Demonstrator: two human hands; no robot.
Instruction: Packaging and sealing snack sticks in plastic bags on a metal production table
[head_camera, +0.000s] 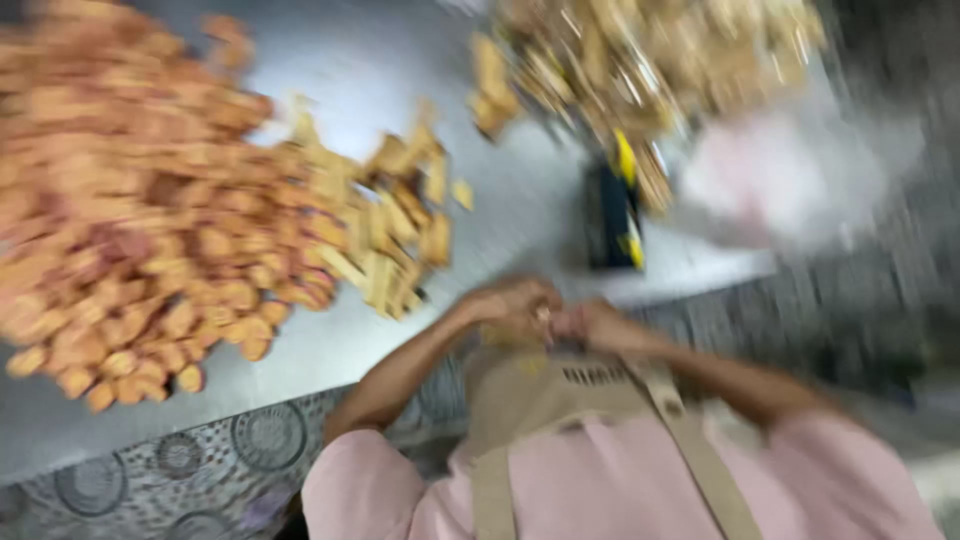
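Blurrily, both hands meet at the middle of the view, just above the bib of a tan apron (560, 395) worn over a pink shirt (620, 490); the left hand (515, 305) comes in from 7 o'clock on a bent bare forearm, the right hand (595, 325) from 4 o'clock, and the 2 touch at the knuckles; the fingers of both are curled inward and pressed together, yet whether they pinch anything I cannot tell, since motion smear hides what lies between them.

Beyond the hands a grey metal table (380, 90) fills the upper part of the view; at 9 to 10 o'clock lies a wide heap of orange-brown pieces (130, 220), spreading toward the near edge; just beside it, at 11 o'clock from the hands, sits a smaller pile of pale tan flat pieces (395, 235), touching the orange heap; at 1 o'clock a third mound of golden-tan pieces (650, 60) rises; between that mound and the hands stands a dark blue object with yellow marks (612, 215), near the table's edge; a whitish blurred shape (790, 175) lies at 2 o'clock; under the table edge at 7 o'clock a grey patterned floor with round motifs (210, 460) shows.
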